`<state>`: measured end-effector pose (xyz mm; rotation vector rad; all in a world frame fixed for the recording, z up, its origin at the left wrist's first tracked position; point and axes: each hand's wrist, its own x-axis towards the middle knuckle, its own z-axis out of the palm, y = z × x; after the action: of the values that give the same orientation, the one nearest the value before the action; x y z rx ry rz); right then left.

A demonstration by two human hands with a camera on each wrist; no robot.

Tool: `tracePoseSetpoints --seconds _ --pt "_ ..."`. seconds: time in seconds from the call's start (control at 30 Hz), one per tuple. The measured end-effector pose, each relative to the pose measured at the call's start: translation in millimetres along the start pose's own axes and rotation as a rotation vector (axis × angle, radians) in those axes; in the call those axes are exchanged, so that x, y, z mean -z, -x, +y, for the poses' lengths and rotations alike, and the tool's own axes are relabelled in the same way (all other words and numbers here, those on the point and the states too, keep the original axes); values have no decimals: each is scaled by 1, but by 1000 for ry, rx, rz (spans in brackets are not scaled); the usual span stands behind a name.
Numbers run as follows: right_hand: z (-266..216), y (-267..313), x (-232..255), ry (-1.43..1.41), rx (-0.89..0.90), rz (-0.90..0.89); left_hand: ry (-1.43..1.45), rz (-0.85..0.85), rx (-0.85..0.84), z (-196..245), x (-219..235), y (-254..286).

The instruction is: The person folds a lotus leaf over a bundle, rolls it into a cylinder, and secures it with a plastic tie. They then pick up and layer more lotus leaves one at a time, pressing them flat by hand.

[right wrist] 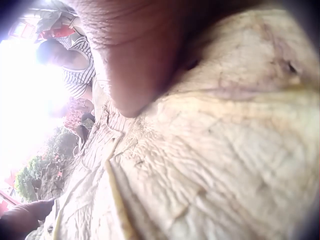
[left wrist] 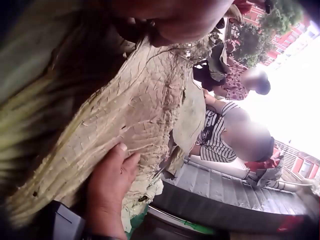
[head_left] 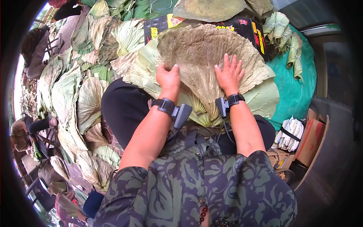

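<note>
A broad, wrinkled brown dried leaf [head_left: 200,56] lies fanned out over paler green leaves [head_left: 261,98] across the person's lap. The left hand [head_left: 168,78] pinches its left edge, fingers curled under and thumb up. On the leaf's right part the right hand [head_left: 230,73] lies flat with fingers spread. In the left wrist view the left hand [left wrist: 170,20] is at the top by the leaf [left wrist: 125,120], and the right hand [left wrist: 112,185] rests on it below. The right wrist view shows the right hand [right wrist: 135,55] close up against the leaf [right wrist: 200,165].
Many dried leaves [head_left: 68,90] cover the left side. Behind the fan stands a black printed box [head_left: 260,39]; a teal sack [head_left: 302,68] is at the right, above a cardboard box [head_left: 311,140] and bundled white strips [head_left: 291,132]. Other people sit nearby, one in a striped shirt [left wrist: 215,150].
</note>
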<state>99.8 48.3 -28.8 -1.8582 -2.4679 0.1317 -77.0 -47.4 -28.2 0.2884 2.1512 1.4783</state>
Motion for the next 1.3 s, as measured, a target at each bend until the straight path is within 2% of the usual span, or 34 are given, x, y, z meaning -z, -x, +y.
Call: tracePoseSetpoints --seconds 0.03,0.07,0.13,0.17,0.23,0.27,0.33,0.4,0.53,0.6,0.63,0.67,0.7,0.73,0.77,0.8,0.87,0.97,1.0,1.1,1.17,1.2,1.27,1.3 --pt "-1 0 1 -16 -11 -17 -166 123 -84 0 7 0" --pt "-2 0 2 -16 -19 -9 -156 110 -32 0 12 2" --pt "-3 1 5 -27 -26 -34 -325 175 -500 7 13 10" --pt "-4 0 7 -41 -45 -62 -311 160 -515 12 10 15" --pt "-3 0 10 -48 -58 -49 -675 -225 -1023 36 2 31" --pt "-3 2 12 -62 -47 -62 -658 -229 -1047 35 -2 32" --pt "-5 9 19 -77 -84 -33 -1047 -609 -834 22 -7 18" --pt "-3 11 20 -110 -105 -78 -1048 -675 -898 14 -3 4" --pt "-6 -4 33 -126 -113 11 -1056 -727 -918 16 -4 -5" --pt "-3 -15 56 -258 -168 -162 -1082 -739 -915 15 -4 -4" --pt "-1 -24 59 -248 -87 37 -1095 -750 -912 16 -5 -3" --pt "-1 -35 66 -244 -83 45 -1110 -761 -903 17 -5 -3" --pt "-5 -49 79 -373 15 166 -1106 -753 -905 21 -5 -2" --pt "-8 -64 89 -502 115 287 -1146 -813 -887 26 -4 -3" --pt "-13 -79 92 -499 142 377 -1187 -875 -867 31 -3 -6" --pt "-18 -94 98 -525 175 465 -1184 -868 -870 38 -1 -9" --pt "-34 -114 127 -607 204 591 -1230 -1039 -851 51 5 -15" --pt "-41 -133 162 -910 143 704 -1218 -1075 -869 52 8 -22" --pt "-42 -135 173 -978 124 696 -1206 -1091 -878 50 9 -23" --pt "-37 -144 180 -850 135 614 -1154 -1099 -838 60 9 -27" --pt "-38 -145 171 -575 266 342 -1038 -1081 -875 56 10 -31" --pt "-41 -143 165 -571 265 334 -933 -1041 -918 58 11 -34" --pt "-50 -136 147 -240 492 -135 -1019 -1104 -905 65 11 -36" --pt "-54 -133 138 -239 492 -140 -1052 -1138 -866 72 14 -34"
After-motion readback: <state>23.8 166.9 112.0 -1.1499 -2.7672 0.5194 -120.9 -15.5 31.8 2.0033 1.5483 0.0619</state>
